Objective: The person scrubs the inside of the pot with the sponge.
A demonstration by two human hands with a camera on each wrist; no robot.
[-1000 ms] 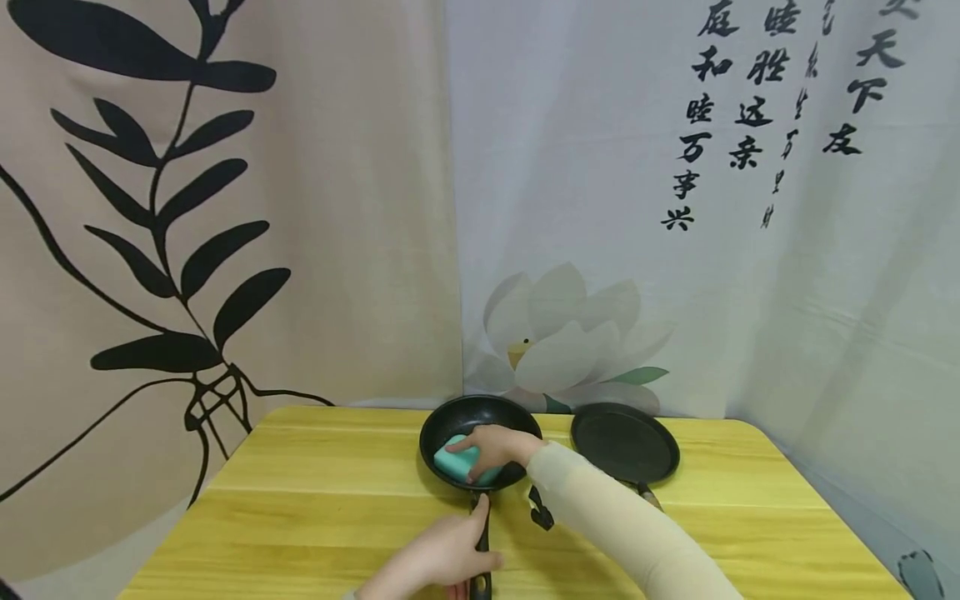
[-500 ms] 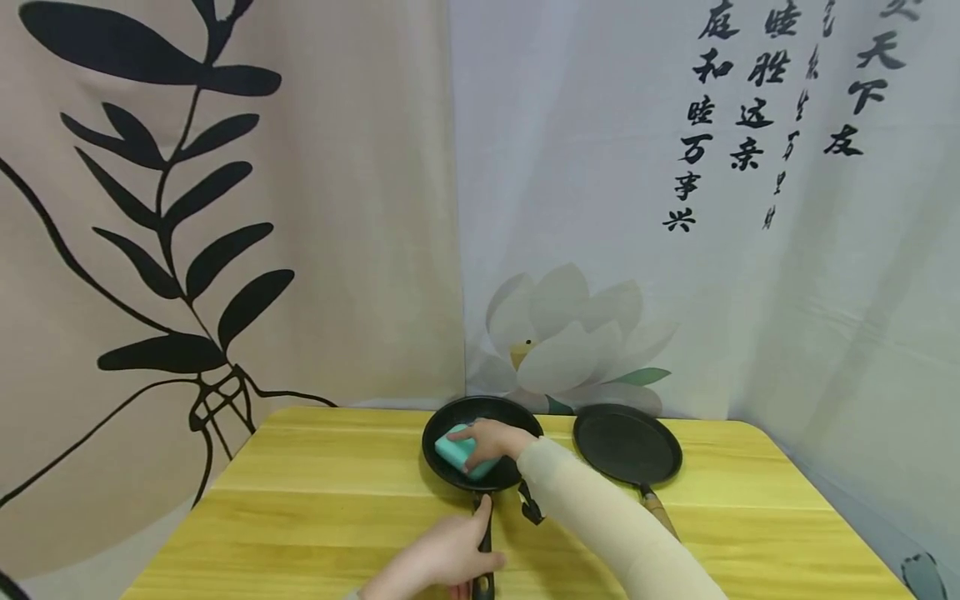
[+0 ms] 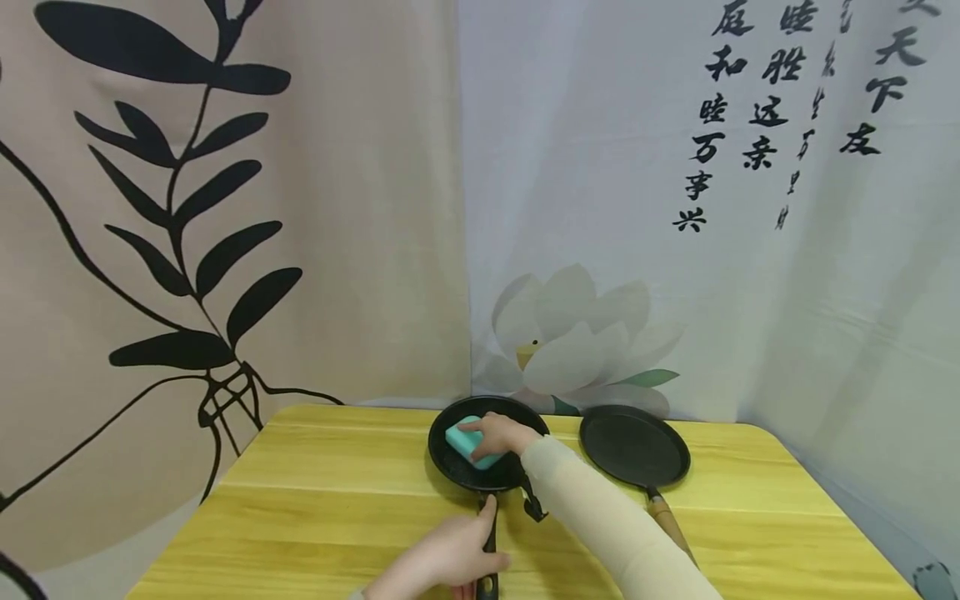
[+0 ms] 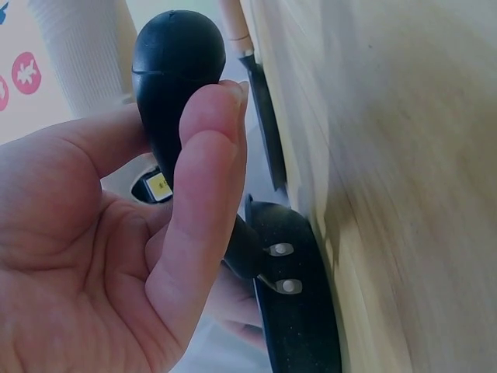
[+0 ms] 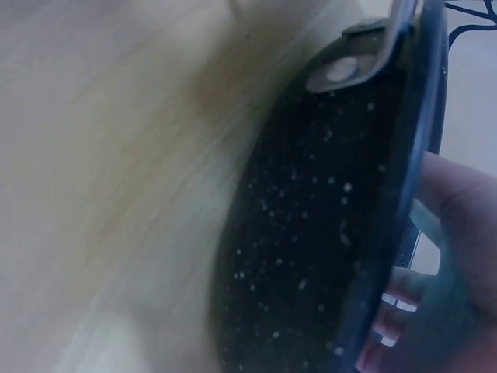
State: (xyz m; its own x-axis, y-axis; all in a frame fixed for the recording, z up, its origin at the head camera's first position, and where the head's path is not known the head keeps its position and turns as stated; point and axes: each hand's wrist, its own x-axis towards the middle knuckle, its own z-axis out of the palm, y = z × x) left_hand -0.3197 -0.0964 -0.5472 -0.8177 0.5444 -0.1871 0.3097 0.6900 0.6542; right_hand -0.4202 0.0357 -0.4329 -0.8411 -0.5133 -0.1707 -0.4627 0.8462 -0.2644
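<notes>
My left hand (image 3: 450, 550) holds the black handle (image 3: 489, 542) of a frying pan (image 3: 497, 406) on the table. In the left wrist view, its fingers (image 4: 206, 186) curl round that handle (image 4: 178, 50), and the pan's riveted side (image 4: 299, 334) lies beyond. Inside the pan, my right hand (image 3: 501, 435) grips a teal sponge (image 3: 467, 442) from above, toward the left of the pan's base. The right wrist view has the speckled outer wall of the pan (image 5: 303, 217) in front, hiding much of that hand (image 5: 466, 210) and most of the sponge.
A flat black griddle pan (image 3: 633, 446) with a wooden handle (image 3: 670, 525) lies to the right of the frying pan. Both stand on a yellow wooden table (image 3: 322, 475). Behind its far edge hangs a printed cloth (image 3: 375, 208).
The right hand has moved the sponge toward the far side of the pan. The left hand keeps its hold on the handle. The head view has shifted slightly.
</notes>
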